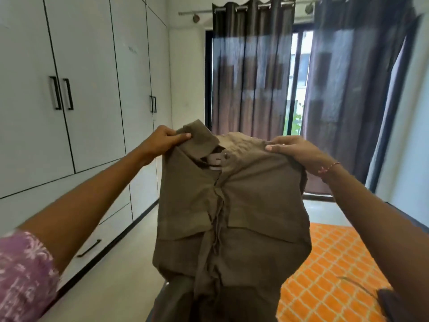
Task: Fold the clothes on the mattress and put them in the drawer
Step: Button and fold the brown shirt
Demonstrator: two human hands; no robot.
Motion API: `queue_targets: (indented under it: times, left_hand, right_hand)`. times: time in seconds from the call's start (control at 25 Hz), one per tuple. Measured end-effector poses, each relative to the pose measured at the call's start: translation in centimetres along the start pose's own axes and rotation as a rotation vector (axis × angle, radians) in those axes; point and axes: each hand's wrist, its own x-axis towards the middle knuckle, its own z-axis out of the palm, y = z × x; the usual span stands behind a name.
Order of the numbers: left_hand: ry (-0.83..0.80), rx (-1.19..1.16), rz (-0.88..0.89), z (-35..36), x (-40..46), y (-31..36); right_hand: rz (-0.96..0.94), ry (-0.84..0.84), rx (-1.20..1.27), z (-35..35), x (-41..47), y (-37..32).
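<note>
White wardrobe (76,94) fills the whole left wall, tall doors with black bar handles, and low down there's a drawer (97,240) with a slanted black pull, closed. Straight ahead, dark curtains (253,73) hang from a rod across a window, a strip of daylight and green showing through the gap. Down on the right, the mattress (332,270) in its orange sheet with a pale lattice pattern, and a dark item (390,303) lying at its near edge (too blurred to say what it is).

Now the main event: the olive-brown shirt (232,205) is up in the air, held out in front of the person, well clear of the mattress and hanging down between the two arms. Collar at the top, button placket running down the middle, fabric bunched along it, the lower part draping out of view at the bottom.

Left hand (162,140) pinches the shirt at the collar side, thumb on top of the cloth. Right hand (294,149) grips the opposite shoulder, fingers curled over the edge. The hands are apart, one at each top corner. There's a thin red thread bracelet (329,168) on the right wrist, and a pink patterned sleeve (23,275) on the left arm.
</note>
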Motion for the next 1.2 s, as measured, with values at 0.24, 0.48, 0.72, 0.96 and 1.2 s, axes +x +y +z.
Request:
queue_targets:
  times: [0.24, 0.48, 0.72, 0.96, 1.2]
  left_hand:
    - [0.212, -0.488, -0.013, 1.9, -2.0, 1.9]
    - [0.192, 0.272, 0.074, 3.2, -3.7, 1.6]
    - [-0.543, 0.585, -0.148, 3.9, -6.1, 1.2]
    - [-0.052, 0.1, -0.131, 6.1, -5.8, -0.6]
    - [0.183, 0.673, 0.179, 8.7, -7.0, 0.6]
  right_hand:
    - [0.046, 0.106, 0.291, 2.5, -0.2, -0.5]
    - [-0.029, 0.298, 0.16, 2.4, -2.0, 0.6]
    - [0.112, 0.172, 0.107, 0.1, -5.3, 1.3]
    - [0.301, -0.204, -0.418, -1.6, -6.2, 3.1]
    - [0.136, 0.481, -1.103, -0.4, -7.4, 4.7]
